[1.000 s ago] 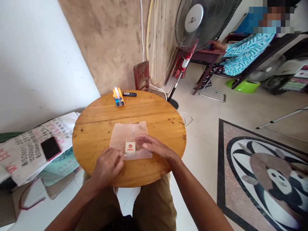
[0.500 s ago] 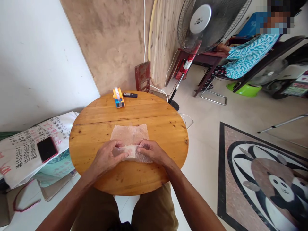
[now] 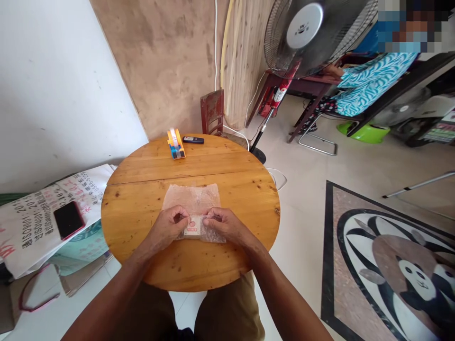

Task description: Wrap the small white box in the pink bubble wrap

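Observation:
A sheet of clear bubble wrap (image 3: 192, 196) lies on the round wooden table, its near part folded over a small white box (image 3: 192, 226) with red print. My left hand (image 3: 172, 222) pinches the upper left part of the folded wrap, thumb and forefinger together. On the other side my right hand (image 3: 222, 222) pinches the wrap at the box's upper right, its fingers bent over the film. Between the two hands the box's printed face shows through the film. The left end of the fold is partly hidden by my left hand.
On the table's (image 3: 142, 166) far side lie an orange and blue tape dispenser (image 3: 176, 144) and a dark remote-like object (image 3: 193, 140). A phone (image 3: 68, 220) rests on white sacks at left. Beyond stand a small chair (image 3: 212, 111), a fan (image 3: 302, 33) and a seated person (image 3: 377, 83).
My left hand has shifted from lying along the fold to a pinch near the box's top edge, uncovering more red print. My right hand stays nearly in place.

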Demonstrator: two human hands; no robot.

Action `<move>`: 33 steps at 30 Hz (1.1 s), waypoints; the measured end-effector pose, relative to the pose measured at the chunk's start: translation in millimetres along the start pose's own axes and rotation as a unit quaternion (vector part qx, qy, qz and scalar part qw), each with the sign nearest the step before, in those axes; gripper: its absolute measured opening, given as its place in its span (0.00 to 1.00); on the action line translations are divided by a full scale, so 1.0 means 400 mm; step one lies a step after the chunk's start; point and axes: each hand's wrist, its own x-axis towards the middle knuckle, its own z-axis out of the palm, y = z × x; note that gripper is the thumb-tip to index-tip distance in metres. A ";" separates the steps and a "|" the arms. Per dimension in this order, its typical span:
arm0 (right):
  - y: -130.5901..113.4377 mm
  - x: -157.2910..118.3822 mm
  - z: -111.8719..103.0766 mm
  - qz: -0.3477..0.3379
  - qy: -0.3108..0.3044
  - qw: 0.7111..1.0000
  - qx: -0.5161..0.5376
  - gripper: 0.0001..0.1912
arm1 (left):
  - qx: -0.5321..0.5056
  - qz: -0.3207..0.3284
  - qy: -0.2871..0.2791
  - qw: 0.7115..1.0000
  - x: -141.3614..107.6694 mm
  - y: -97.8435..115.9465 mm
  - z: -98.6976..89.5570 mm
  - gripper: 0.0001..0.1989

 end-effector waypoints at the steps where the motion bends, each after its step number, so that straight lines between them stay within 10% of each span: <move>1: -0.006 -0.006 -0.001 -0.001 -0.005 1.000 -0.006 0.16 | -0.002 -0.005 -0.005 1.000 -0.002 0.002 0.000 0.08; 23: -0.009 -0.054 0.034 0.010 0.134 0.927 -0.350 0.05 | 0.010 0.010 -0.058 0.998 -0.004 0.017 -0.005 0.07; 28: 0.005 -0.066 0.048 -0.107 0.232 0.845 -0.470 0.07 | 0.015 0.007 -0.050 0.999 -0.004 0.017 0.001 0.07; 33: -0.036 -0.091 0.071 -0.172 0.197 0.782 -0.565 0.09 | 0.031 0.011 -0.051 0.998 -0.002 0.023 0.000 0.07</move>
